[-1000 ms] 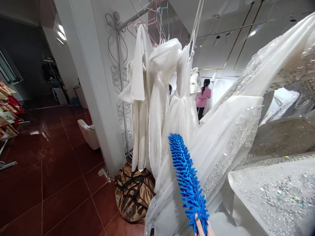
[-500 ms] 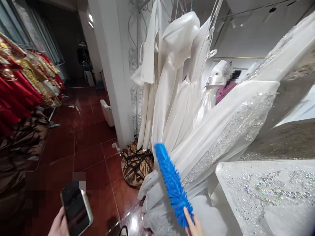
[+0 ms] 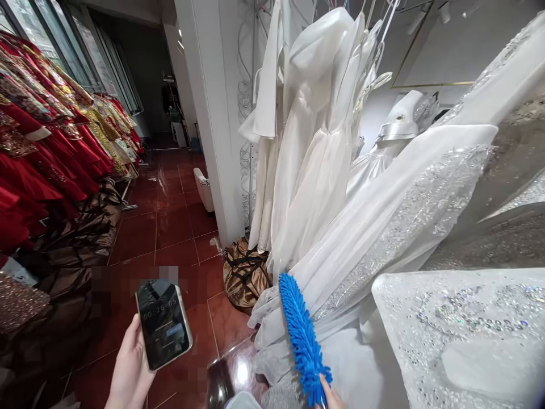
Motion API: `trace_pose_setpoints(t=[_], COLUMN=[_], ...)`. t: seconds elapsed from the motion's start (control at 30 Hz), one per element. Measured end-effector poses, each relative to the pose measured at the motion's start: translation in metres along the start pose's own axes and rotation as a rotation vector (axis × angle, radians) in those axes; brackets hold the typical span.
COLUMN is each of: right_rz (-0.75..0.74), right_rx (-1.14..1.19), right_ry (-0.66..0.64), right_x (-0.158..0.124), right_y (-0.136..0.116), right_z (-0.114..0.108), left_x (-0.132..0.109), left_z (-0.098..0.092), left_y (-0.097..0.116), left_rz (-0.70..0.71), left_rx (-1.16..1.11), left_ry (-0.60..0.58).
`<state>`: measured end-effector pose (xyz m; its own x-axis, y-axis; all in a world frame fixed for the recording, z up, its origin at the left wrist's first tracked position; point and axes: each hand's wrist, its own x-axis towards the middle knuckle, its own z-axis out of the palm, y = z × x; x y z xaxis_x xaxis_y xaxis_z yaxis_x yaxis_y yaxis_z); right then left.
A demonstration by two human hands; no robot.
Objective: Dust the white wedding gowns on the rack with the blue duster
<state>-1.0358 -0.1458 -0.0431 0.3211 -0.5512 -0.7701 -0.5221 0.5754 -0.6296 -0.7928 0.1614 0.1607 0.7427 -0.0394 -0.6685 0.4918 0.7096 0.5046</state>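
1. The left hand (image 3: 130, 366) is clenched around a smartphone (image 3: 164, 324), held up with its screen toward the person (a timer-style readout shows there).
2. The right hand (image 3: 327, 397), cut off by the lower edge of the view, grasps the base of a blue chenille duster (image 3: 302, 341), which tilts upward just beside a beaded white gown (image 3: 383, 250) (whether they touch, I cannot tell).
3. Red embroidered garments (image 3: 42, 153) hang left of the phone, above a dark red tiled floor (image 3: 170, 227).
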Motion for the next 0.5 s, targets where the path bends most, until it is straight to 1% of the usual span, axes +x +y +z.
trace_pose_setpoints(t=[0.03,0.1,0.23,0.3,0.37,0.5], right_rz=[0.002,-0.013,-0.063,-0.125,-0.178,-0.167], right_rx=[0.011,0.038,0.105,0.155,0.185,0.184], right_ry=[-0.023,-0.061,-0.044,-0.024,0.003,0.040], right_x=[-0.003,-0.014,-0.045,-0.059,-0.073,-0.097], right_y=[0.004,0.002,-0.021,-0.029,-0.030,-0.023], right_z=[0.005,0.014,0.034,0.042,0.046,0.044], left_x=[0.002,0.005,0.014,0.018,0.022,0.029], left_z=[-0.004,-0.012,-0.027,-0.031,-0.034,-0.039], left_y=[0.003,0.010,0.026,0.034,0.042,0.055], left_rz=[-0.007,0.028,0.252,0.328,0.355,0.375], left_rx=[0.020,0.114,0.440,0.511,0.540,0.605], left_ry=[-0.020,-0.064,-0.120,-0.128,-0.131,-0.148])
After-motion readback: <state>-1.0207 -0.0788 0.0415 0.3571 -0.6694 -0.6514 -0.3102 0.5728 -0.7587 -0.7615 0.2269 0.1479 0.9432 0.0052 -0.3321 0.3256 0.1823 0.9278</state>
